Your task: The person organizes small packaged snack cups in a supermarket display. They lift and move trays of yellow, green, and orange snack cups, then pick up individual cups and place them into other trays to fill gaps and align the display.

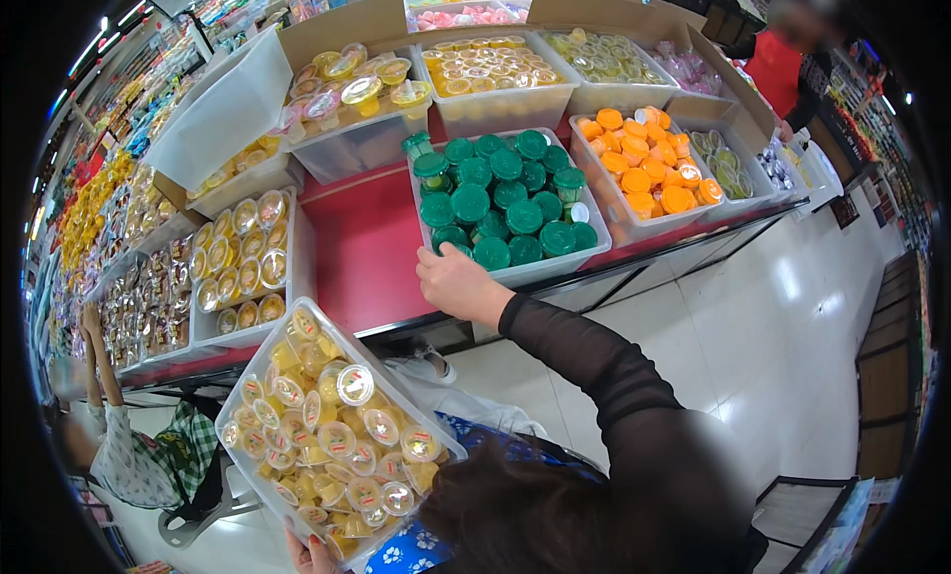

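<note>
My left hand point(312, 555), with red nails, grips the near lower edge of a clear plastic bin point(455, 446) filled with yellow jelly cups point(338, 440). That bin is tilted in front of my body, its far corner near the front edge of the display stand. My right hand point(464, 280) holds the near left corner of another clear bin point(546, 271), fingers over the rim. Jars with green lids point(507, 195) fill this second bin, which rests on the red stand surface point(364, 254). Part of my left hand is cut off by the picture's bottom.
A bin of orange-lidded jars point(646, 165) stands right of the green ones. Bins of packed jelly cups point(249, 254) and yellow cups point(490, 65) line the left and back. One person point(134, 455) reaches in at left; another point(780, 69) stands at far right.
</note>
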### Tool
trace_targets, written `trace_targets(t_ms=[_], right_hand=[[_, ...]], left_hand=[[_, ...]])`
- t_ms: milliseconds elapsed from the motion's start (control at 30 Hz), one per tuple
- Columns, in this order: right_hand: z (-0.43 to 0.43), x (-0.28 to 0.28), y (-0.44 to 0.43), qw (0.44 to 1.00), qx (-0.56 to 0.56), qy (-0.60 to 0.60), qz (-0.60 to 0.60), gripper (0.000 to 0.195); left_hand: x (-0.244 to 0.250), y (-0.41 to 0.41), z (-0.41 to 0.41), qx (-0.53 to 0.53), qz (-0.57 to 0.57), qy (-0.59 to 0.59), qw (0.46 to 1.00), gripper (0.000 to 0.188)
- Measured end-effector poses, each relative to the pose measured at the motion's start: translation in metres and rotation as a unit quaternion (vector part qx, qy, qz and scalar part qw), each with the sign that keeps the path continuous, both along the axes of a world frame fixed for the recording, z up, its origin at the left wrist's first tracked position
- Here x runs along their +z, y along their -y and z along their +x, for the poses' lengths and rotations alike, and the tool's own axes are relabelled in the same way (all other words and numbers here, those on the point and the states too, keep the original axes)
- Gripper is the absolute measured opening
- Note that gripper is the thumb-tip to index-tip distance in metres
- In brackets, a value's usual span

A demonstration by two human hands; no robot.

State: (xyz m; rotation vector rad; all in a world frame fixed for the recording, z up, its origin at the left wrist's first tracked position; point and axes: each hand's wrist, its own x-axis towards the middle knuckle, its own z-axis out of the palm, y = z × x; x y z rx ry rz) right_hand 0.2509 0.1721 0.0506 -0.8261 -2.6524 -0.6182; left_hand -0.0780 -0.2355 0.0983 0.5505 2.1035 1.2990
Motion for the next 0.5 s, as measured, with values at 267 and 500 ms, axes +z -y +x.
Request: trace_targets(t_ms=[267, 500], right_hand=[[0.041, -0.014, -0.013, 0.998, -0.062, 0.006, 0.022, 0.012], [0.041, -0.014, -0.021, 0.997, -0.078, 0.006, 0.03, 0.01]], left_hand=[[-0.013, 0.014, -0.016, 0.01, -0.007, 0.034, 0.999, 0.043], [-0.007, 0.008, -0.009, 0.015, 0.003, 0.037, 0.999, 0.036]])
